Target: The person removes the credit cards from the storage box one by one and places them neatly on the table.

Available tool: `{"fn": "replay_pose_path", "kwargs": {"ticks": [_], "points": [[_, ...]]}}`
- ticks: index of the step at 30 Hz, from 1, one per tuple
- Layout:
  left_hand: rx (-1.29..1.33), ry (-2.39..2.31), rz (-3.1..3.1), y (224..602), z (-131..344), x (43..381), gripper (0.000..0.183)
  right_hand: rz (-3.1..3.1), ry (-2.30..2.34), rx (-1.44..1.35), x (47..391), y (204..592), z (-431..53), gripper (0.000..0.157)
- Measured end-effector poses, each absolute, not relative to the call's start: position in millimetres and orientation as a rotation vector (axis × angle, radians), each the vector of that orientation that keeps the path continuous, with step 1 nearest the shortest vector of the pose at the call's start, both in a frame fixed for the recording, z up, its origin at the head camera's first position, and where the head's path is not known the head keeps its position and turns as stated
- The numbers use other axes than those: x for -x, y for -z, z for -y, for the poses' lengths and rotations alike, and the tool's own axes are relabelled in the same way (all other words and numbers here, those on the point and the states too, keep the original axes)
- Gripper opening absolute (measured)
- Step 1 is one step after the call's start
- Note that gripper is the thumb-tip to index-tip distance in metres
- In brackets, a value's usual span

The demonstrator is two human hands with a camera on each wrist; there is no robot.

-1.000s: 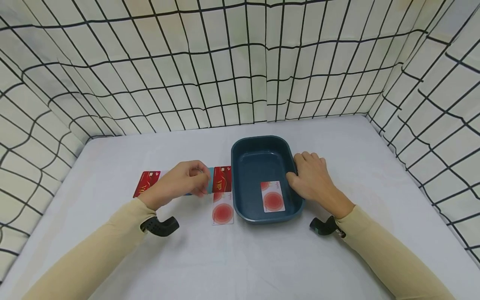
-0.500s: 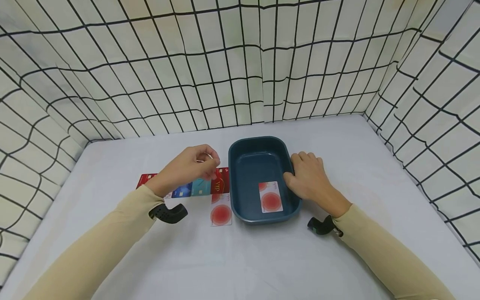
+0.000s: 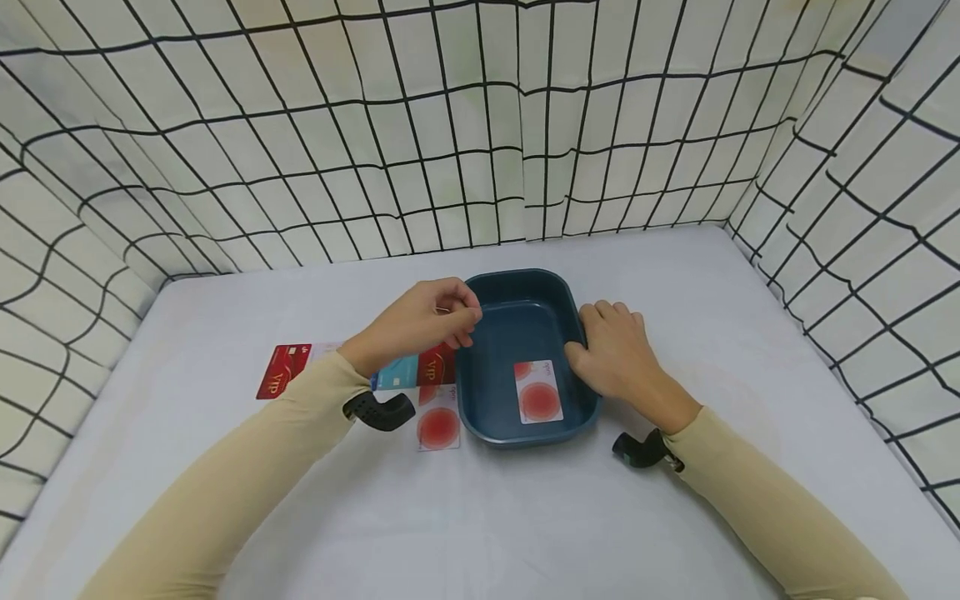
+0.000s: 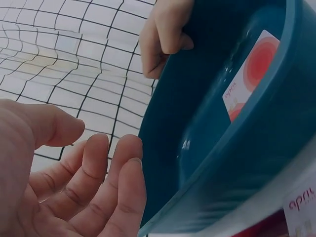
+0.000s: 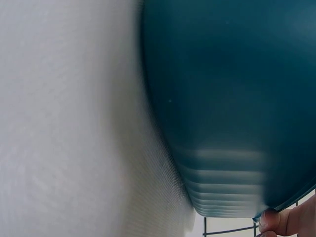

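Note:
A dark teal plastic tray (image 3: 491, 412) sits on the table, with a white card bearing a red circle (image 3: 538, 392) lying flat inside it. My right hand (image 3: 617, 354) grips the tray's right rim, also seen at the edge in the right wrist view. Over the tray's far left rim hovers my left hand (image 3: 431, 321), fingers loosely bent; the left wrist view shows its thumb and fingers (image 4: 129, 195) apart, no card between them. Beneath that arm, a row of cards is partly hidden: a teal card (image 3: 397, 372) and a red VIP card (image 3: 437, 367) beside the tray.
Another white card with a red circle (image 3: 438, 427) lies just left of the tray. A second red VIP card (image 3: 283, 372) is at the row's left end. White cloth covers the table (image 3: 510, 517), and a black-gridded white curtain (image 3: 420, 125) stands around it.
My left hand has moved right and away from me, from above the card row to the tray's left rim. My right hand keeps its grip on the tray.

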State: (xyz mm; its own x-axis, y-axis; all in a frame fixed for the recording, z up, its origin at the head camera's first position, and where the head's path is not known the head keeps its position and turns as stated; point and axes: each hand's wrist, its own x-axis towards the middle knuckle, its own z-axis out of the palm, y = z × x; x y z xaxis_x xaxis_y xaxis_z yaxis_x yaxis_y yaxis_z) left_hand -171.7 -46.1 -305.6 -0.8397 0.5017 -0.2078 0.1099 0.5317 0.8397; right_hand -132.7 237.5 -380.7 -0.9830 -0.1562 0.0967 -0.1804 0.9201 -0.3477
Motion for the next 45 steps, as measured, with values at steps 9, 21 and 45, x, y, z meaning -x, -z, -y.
{"fn": "replay_pose_path", "kwargs": {"ticks": [9, 21, 45], "points": [[-0.597, -1.176, -2.372, 316.5, 28.7, 171.1, 0.018, 2.999, -0.558, -0.283, 134.0, 377.5, -235.0, 0.031], [-0.720, -1.142, -2.301, 330.0, 9.8, 171.2, 0.017, 3.014, -0.559, -0.280, 134.7, 377.7, -236.0, 0.034], [-1.024, -0.863, -2.303, 351.4, -11.9, 173.7, 0.040, 2.998, -0.554, -0.283, 134.9, 380.9, -239.0, 0.029]]}}
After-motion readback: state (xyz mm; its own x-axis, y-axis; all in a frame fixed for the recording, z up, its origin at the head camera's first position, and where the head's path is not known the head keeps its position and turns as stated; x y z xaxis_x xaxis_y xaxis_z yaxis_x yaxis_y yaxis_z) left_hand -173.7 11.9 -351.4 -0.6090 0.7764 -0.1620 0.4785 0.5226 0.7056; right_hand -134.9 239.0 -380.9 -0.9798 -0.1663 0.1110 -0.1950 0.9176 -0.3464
